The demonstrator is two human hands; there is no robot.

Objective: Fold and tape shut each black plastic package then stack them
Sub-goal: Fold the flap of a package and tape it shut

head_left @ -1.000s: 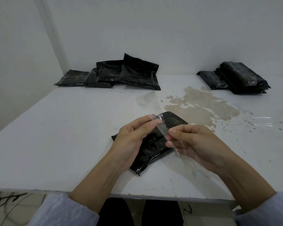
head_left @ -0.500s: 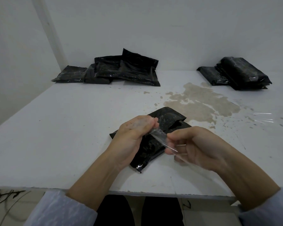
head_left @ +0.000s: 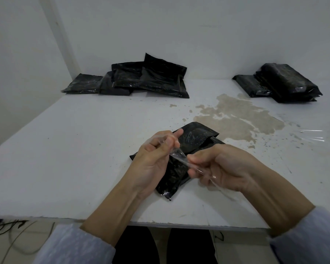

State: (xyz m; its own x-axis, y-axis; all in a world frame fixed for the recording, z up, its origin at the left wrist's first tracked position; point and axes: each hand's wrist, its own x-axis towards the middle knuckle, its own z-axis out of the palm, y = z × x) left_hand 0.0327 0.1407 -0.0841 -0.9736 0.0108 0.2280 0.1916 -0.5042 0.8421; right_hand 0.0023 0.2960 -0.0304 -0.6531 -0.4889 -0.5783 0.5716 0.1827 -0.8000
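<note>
Both hands are pinching one strip of clear tape (head_left: 177, 156) over the near centre of the surface (head_left: 84, 149). Left hand (head_left: 156, 161) is gripping the upper end, with the film wrapping across its fingertips; right hand (head_left: 217, 166) is gripping the lower end between thumb and curled fingers. Tape is hanging taut between them, above the working package (head_left: 194, 139), not yet touching it.

Change over the last second: the package's folded flap is springing open. Earlier it was lying rounded and closed under the hands; now its far end is standing up as a flat lip, with the body beneath showing. The strip is also twisting and bunching compared with a second ago, when it was lying straighter.

Judgement: the flap will need pressing down again before the tape goes on, and the strip may need flattening, since it seems to be sticking to the left fingers.

Unfolded packages (head_left: 147, 79) are lying in a loose heap far left. Finished stack (head_left: 286, 82) is sitting far right. More clear film (head_left: 312, 135) is glinting at the right, past a brown stain (head_left: 242, 115).
</note>
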